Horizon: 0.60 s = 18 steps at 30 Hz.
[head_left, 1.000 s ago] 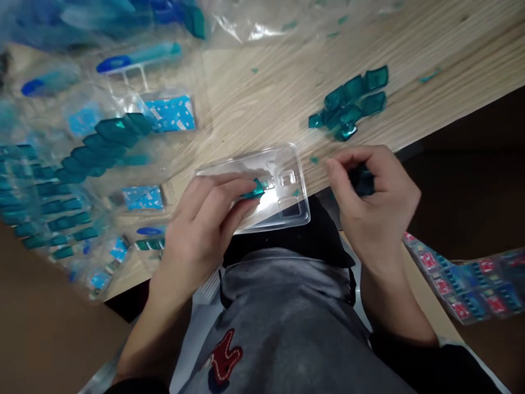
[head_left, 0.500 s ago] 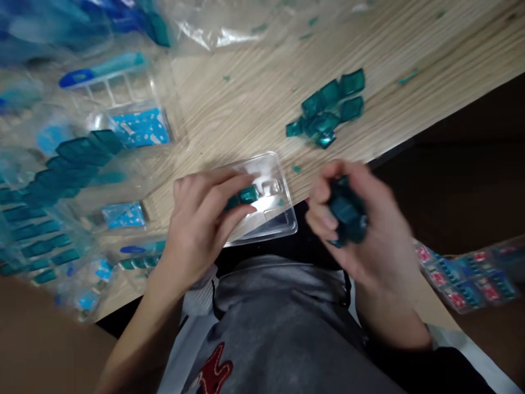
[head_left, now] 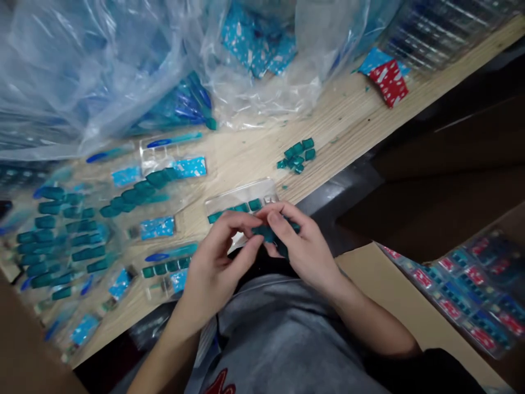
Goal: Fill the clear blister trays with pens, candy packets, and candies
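My right hand (head_left: 297, 238) is closed around a handful of small translucent teal blocks (head_left: 266, 232), just over the near edge of the table. Thumb and fingertips of my left hand (head_left: 229, 246) meet it and pinch a teal block from that handful. Right behind my hands lies a clear plastic tray (head_left: 240, 190), its near part hidden by them. In the tray sits a row of teal blocks (head_left: 241, 208), with a bare hollow at the right end. Farther back on the table is a loose pile of teal blocks (head_left: 295, 158).
To the left, clear trays with teal blocks, blue-tipped sticks (head_left: 174, 139) and blue patterned packets (head_left: 158, 227) crowd the table. Large plastic bags (head_left: 262, 104) stand behind. A red packet (head_left: 389, 82) lies far right. An open cardboard box (head_left: 369, 273) holds packed sets (head_left: 451, 306).
My left hand has left the tray and come to my right hand. The right hand has moved left, bringing its blocks with it. The view now takes in more of the table.
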{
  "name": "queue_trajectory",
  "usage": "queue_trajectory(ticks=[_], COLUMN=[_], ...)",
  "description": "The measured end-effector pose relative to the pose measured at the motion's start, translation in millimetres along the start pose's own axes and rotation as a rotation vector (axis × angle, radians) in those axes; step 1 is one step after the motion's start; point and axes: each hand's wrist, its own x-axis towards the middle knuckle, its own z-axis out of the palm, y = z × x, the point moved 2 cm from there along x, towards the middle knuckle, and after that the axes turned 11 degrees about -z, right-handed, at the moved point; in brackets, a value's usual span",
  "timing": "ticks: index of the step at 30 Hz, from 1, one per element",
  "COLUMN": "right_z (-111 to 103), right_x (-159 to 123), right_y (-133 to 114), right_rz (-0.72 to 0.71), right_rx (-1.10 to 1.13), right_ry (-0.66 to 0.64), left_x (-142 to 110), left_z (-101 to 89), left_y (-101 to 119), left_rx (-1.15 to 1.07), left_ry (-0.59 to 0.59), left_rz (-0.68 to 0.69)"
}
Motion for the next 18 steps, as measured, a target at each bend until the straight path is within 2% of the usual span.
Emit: queue_trajectory(ticks=[3, 6, 10, 14, 18], right_z=[-5, -8, -6, -3, -5], right_x=[-10, -15, -17, -17, -13], right_y=[-2, -3, -5, -12, -13], right_rz=[-0.07, -0.163, -0.227, -0.446, -0.599], right_rx=[-0.065, -0.153, -0.226, -0.398, -0.57], right_ry=[-0.035, -0.007, 0.065, 0.062, -0.005], left_x=[-7, -10, -8, -6, -6], left_z=[-2.9, -2.0, -1.7, -3.0, -5.3], left_y=[-11, -14, -5, 4, 7], left_rx=[-0.229, -0.362, -0.476, -0.608, -0.492], left_ry=[-0.026, -0.086, -0.074, -0.032, -0.011], left_rz=[-0.179, -0.289, -0.368, -0.422, -0.404])
